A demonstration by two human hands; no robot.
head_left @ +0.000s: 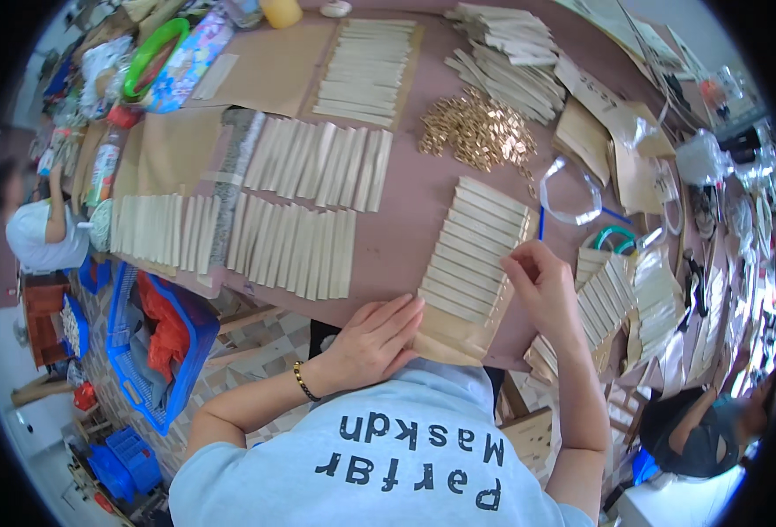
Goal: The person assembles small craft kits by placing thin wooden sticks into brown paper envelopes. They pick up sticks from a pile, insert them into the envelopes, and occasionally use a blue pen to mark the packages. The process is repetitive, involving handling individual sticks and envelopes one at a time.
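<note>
A brown card point(452, 335) with a column of cream strips point(465, 263) lies in front of me at the table's edge. Small gold-coloured bits show along the strips' right ends. My left hand point(372, 338) rests flat by the card's lower left corner, fingers stretched out and touching its edge. At the card's right side, my right hand point(541, 281) has thumb and fingers pinched together over the strip ends. Whatever sits in that pinch is too small to make out. Beyond the card lies a heap of small gold metal pieces point(476, 132).
Rows of cream strips point(293, 246) cover the table's left side, with another strip-covered card point(366, 70) behind. Loose strips point(511, 57) are piled at the back. Right of my card lie a clear tape roll point(570, 191) and a green-rimmed roll point(614, 239). Other people sit at both sides.
</note>
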